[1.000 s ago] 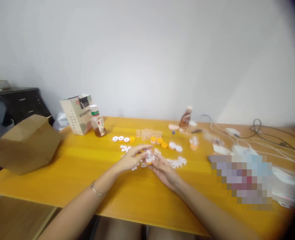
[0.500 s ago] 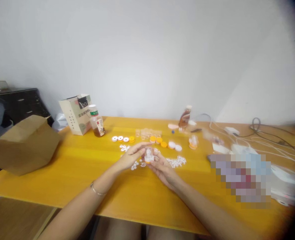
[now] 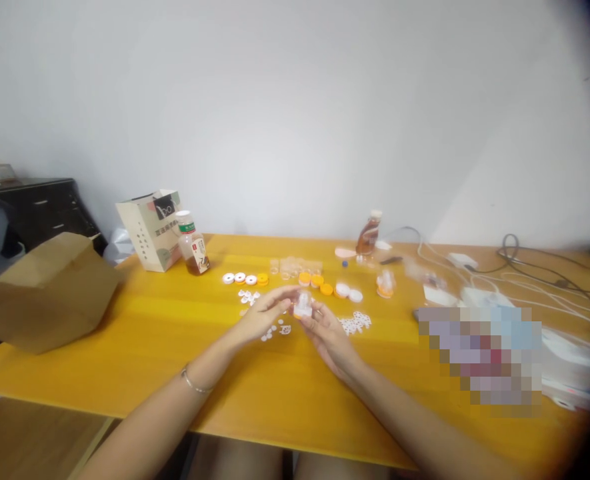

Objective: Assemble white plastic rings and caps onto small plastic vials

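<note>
I held the small clear container (image 3: 303, 307) above the middle of the tabletop (image 3: 155, 360), pinched between the partly curled left hand (image 3: 266, 315) and right hand (image 3: 331, 337); white cutouts (image 3: 355, 323) lay rightward, a brown bottle (image 3: 369, 235) near the back edge.

The clear container (image 3: 303, 305) is shifting slightly toward the right hand's (image 3: 323, 327) side and farther from the person (only a little, since half a second ago).
</note>
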Demonstrator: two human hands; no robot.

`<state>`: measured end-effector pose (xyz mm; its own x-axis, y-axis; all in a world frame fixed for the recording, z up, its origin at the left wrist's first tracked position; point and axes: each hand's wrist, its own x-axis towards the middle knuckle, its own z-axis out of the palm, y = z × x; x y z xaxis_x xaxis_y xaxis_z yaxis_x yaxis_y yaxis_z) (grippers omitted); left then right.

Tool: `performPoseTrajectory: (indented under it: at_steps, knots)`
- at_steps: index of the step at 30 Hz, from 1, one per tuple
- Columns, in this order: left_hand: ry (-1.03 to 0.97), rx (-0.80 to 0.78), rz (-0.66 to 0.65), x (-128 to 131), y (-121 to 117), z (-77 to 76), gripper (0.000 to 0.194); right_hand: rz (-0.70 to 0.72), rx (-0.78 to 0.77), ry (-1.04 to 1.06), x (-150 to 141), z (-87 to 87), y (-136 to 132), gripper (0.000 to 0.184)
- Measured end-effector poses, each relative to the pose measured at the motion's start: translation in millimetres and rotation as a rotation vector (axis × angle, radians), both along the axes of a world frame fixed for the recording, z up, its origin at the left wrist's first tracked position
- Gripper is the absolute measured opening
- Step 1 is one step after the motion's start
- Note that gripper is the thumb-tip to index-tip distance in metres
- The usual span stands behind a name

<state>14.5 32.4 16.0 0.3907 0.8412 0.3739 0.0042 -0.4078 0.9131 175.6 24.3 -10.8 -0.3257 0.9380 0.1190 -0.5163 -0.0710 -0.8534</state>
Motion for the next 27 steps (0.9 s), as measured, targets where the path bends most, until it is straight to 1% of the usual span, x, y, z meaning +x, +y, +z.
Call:
performPoseTrajectory:
  at_steps: [9,13,19,21,23,27]
  knots:
    - [-0.001,0.003,-0.013,0,-1,1.2,0.034,0.121,-0.046,0.103,1,0.5,-1,0.03]
    - [-0.005,-0.009,-0.004,1,-1,1.4,0.037,0.13,-0.043,0.088,2,2.7,-1,0.029]
    - [-0.015,-0.057,-0.055,6,-4,3.2,0.042,0.156,-0.017,0.038,2,2.3,-1,0.029]
    - [-0.006,-0.058,-0.048,7,-5,3.5,0.044,0.146,0.0,0.016,2,1.9,-2,0.031]
    - [0.006,-0.064,-0.034,7,-5,2.0,0.046,0.105,0.015,-0.023,1,1.9,-2,0.034]
    - [-0.004,-0.076,-0.009,5,-1,-6.7,0.043,0.033,0.064,-0.1,0,2.2,-4,0.038]
